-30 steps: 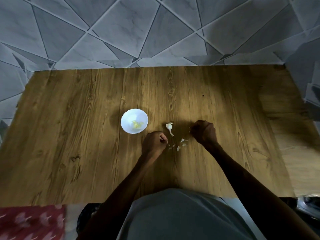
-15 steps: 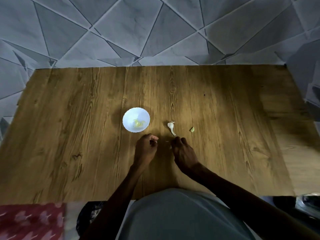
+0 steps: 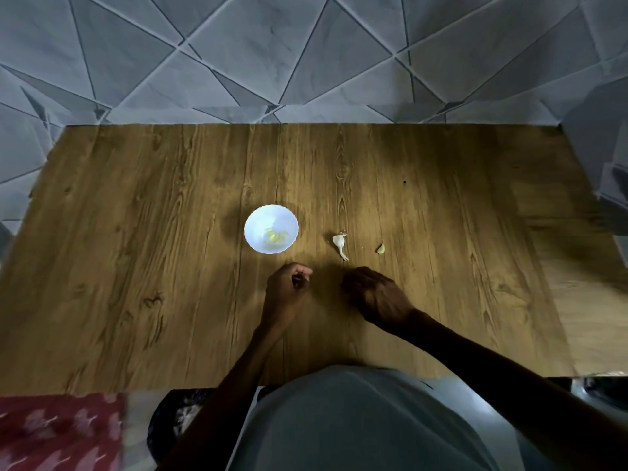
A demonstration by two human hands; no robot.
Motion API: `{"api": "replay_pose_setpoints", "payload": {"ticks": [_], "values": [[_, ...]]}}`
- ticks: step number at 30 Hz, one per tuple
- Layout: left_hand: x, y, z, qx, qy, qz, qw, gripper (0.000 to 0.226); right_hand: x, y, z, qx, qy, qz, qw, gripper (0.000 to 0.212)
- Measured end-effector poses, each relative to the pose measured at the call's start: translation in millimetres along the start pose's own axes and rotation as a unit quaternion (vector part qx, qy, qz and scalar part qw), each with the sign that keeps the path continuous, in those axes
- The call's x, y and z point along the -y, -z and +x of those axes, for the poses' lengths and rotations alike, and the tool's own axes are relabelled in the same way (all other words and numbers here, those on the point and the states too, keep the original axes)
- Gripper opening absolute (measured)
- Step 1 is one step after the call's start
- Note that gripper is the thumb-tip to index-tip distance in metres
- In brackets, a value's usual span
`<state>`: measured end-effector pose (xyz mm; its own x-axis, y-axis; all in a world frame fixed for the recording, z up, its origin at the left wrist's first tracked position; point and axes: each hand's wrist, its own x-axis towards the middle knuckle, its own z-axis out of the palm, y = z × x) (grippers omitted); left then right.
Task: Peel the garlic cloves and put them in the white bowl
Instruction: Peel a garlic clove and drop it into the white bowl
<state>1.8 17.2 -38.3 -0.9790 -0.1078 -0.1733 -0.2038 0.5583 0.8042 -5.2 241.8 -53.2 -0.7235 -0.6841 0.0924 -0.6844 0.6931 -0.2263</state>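
A small yellowish clove lies bare on the wooden table, to the right of the white bowl and well apart from it. It looks already peeled, so I judge it only waits to be carried over. Between this clove and the bowl lies a white garlic piece with a thin dry tail that points toward the person. Whether a clove is still inside its skin I cannot tell. Such a clove is light and firm, but smooth and a little slippery once it is naked, so it is best taken with thumb and first finger across its thick middle. The papery skin is brittle and tears easily, and it is better started from the pointed end or the tail. In the bowl rest some pale yellow cloves, near its front wall. The left hand is just below the bowl, with fingers curled and thumb meeting the first finger. If it pinches something, that thing is too small to see. The right hand is near it, palm down, with fingers bent to the table close under the tail. What is beneath them is hidden.
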Motion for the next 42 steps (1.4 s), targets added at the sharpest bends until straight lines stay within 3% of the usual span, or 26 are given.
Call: {"api": "replay_pose_setpoints", "payload": {"ticks": [4,8,10,12,14,15,17,19,22,24,27,29,31,33,35,38,42], "values": [[0.5,-4.2,-4.6,0.0,0.001,-0.018,1.0,0.016,4.1,0.5,-6.9,0.011,-0.045,0.006,0.999,0.045],[0.0,-7.4,-7.2,0.013,-0.001,-0.045,0.999,0.015,1.0,-7.7,-18.8,0.009,-0.027,0.039,0.999,0.031],[-0.8,-8.5,-7.0,0.023,0.027,-0.077,0.996,0.013,-6.6,-8.6,-19.7,0.009,-0.004,0.064,0.998,0.026],[-3.7,-8.6,-8.3,0.035,0.096,-0.165,0.981,0.014,-11.6,-4.9,-14.0,0.0,0.031,0.061,0.998,0.043],[-11.7,-7.9,-10.5,0.036,0.183,-0.299,0.936,0.015,-11.9,-2.8,-3.9,-0.017,0.051,0.049,0.997,0.063],[-15.6,-8.2,-11.4,0.039,0.219,-0.358,0.907,0.017,-10.3,-2.4,0.9,-0.026,0.039,0.049,0.998,0.061],[-21.5,-11.1,-11.3,0.056,0.27,-0.444,0.853,0.022,-1.1,0.4,13.4,-0.06,-0.059,0.071,0.994,0.034],[-27.1,-15.6,-8.3,0.067,0.318,-0.514,0.794,0.026,12.9,8.7,29.1,-0.106,-0.208,0.154,0.96,0.011],[-37.0,-19.7,-5.1,0.064,0.396,-0.602,0.69,0.027,41.4,27.4,50.3,-0.077,-0.309,0.326,0.89,0.02],[-41.3,-25.1,-5.7,0.075,0.414,-0.646,0.637,0.035,58.7,30.8,56.2,-0.018,-0.269,0.268,0.925,0.023],[-42.8,-29.8,-6.8,0.081,0.399,-0.692,0.597,0.048,76.0,23.2,54.7,0.051,-0.185,0.08,0.978,0.028],[-45.7,-30.2,-7.2,0.065,0.398,-0.705,0.584,0.037,79.8,23.6,49.5,0.01,-0.171,0.03,0.985,0.029],[-48.4,-31.6,-7.4,0.041,0.412,-0.702,0.579,0.029,77.9,38.3,44.1,-0.051,-0.166,0.121,0.977,0.021],[-49.0,-31.9,-9.2,0.011,0.414,-0.699,0.583,0.025,68.2,51.1,37.5,-0.106,-0.219,0.293,0.925,0.021],[-47.4,-30.4,-10.2,-0.002,0.407,-0.697,0.59,0.025,44.8,51.9,30.5,-0.15,-0.273,0.331,0.891,0.021],[-42.0,-23.0,-13.6,-0.032,0.395,-0.689,0.607,0.03,6.3,41.0,14.5,-0.071,-0.311,0.233,0.919,0.017],[-27.8,-12.9,-17.5,-0.069,0.396,-0.682,0.612,0.03,-9.3,25.2,-2.4,0.012,-0.234,0.165,0.958,0.023]]}}
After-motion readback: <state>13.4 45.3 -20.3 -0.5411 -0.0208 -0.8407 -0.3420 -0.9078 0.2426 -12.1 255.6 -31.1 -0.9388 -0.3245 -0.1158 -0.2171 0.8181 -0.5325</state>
